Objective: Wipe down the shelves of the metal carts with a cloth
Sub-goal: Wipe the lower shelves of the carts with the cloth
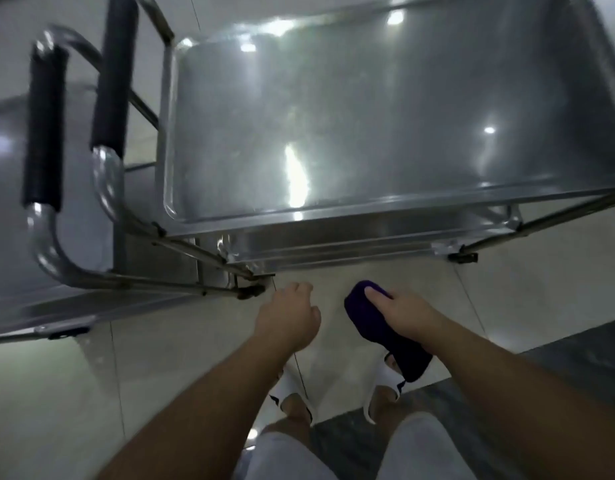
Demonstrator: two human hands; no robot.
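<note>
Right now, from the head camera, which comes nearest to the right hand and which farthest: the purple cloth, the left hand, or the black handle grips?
1. Purple cloth, held in the right hand.
2. Left hand, just beside it.
3. Black handle grips, far left, on the carts.

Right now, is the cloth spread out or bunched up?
Bunched: the cloth hangs as a wad gripped in the right hand.
</note>
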